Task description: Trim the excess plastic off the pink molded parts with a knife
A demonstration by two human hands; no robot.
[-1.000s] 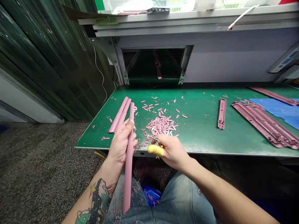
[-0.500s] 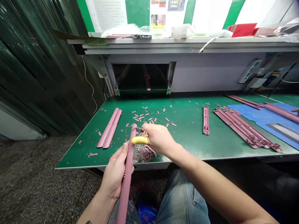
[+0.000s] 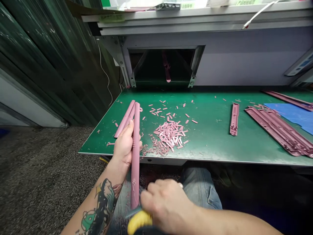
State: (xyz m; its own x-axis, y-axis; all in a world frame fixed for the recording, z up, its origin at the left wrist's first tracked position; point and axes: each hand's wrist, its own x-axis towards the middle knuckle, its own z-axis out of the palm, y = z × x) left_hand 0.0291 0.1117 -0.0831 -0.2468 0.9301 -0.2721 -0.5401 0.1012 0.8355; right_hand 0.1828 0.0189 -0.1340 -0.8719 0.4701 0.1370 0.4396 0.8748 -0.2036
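My left hand is wrapped round the middle of a long pink plastic strip, its far end tilted up over the table. Down at the strip's near end, my right hand is closed on a thin blade, blurred by motion; its handle is hidden in the fist. A yellow finger cover sits on one of the right fingers. Behind my left hand, other pink strips lie on the green table. Small pink chips are heaped right of the held strip, with fine shavings along the front edge.
A narrow pink piece lies on the green table. Further right, several pink ribbed pieces rest beside a blue sheet. At the back is a framed opening with a pink piece inside, under a metal shelf.
My right hand has moved from the strip's far end down to its near end with the blade. My view has tipped downward, and the heap of chips now shows fully.
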